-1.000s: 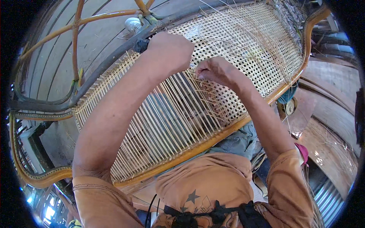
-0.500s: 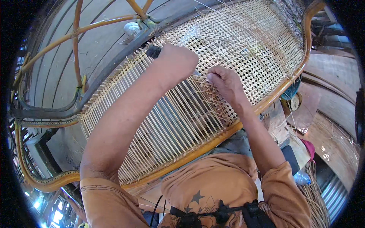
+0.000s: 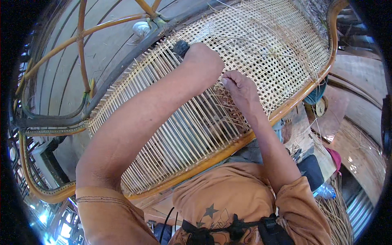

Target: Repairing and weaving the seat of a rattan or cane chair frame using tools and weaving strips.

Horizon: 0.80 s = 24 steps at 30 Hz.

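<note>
A large curved panel of rattan cane weave (image 3: 269,53) lies before me, edged by a glossy bent rattan frame (image 3: 228,149). On its right part the mesh is closely woven; at left, parallel cane strands (image 3: 163,143) run across without the full weave. My left hand (image 3: 204,62) is closed in a fist round a tool with a black, rounded handle end (image 3: 181,48); its working end is hidden behind the fist. Close beside it, my right hand (image 3: 241,87) has thumb and forefinger pinched at the edge of the woven mesh. What lies between those fingertips is too small to make out.
Rattan poles (image 3: 81,61) joined to a dark grey bar (image 3: 53,122) stand at the far left. Loose cane strands (image 3: 281,45) lie over the mesh. Right of the frame are a plastic bottle (image 3: 325,191), a bundle of long strips (image 3: 337,212) and boards.
My left fist, with the black-handled tool, has shifted right toward my right hand. The right hand stays pinched in nearly the same place.
</note>
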{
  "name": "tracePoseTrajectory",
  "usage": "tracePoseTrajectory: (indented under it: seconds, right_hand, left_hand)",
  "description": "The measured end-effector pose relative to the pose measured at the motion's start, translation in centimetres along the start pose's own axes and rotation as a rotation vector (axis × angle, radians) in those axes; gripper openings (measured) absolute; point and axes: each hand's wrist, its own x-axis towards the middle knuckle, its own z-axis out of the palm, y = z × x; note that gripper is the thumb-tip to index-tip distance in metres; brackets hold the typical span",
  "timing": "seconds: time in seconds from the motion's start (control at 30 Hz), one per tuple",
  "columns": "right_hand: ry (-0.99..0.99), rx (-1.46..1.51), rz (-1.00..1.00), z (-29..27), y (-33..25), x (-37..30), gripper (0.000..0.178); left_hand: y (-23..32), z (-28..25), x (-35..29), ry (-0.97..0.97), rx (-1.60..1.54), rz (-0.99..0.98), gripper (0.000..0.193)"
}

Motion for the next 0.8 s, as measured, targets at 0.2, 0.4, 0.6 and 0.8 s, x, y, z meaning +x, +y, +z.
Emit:
tracePoseTrajectory:
  seconds: [0.2,0.4,0.6,0.8]
  right_hand:
    - [-0.049,-0.073,0.012,-0.4,-0.5,0.0,0.011]
    - [-0.032,0.043,0.083,-0.5,-0.6,-0.3,0.015]
    - [0.040,0.001,0.102,-0.1,-0.7,-0.9,0.016]
    - [0.027,0.025,0.151,-0.1,-1.2,-0.3,0.018]
  left_hand:
    - [-0.3,0.4,0.0,0.005,-0.012,0.011,0.011]
    - [-0.7,0.5,0.2,0.071,0.018,0.174,0.011]
    - [-1.5,0.2,0.1,0.030,0.012,0.198,0.010]
    - [-2.0,0.6,0.4,-0.005,0.014,0.200,0.011]
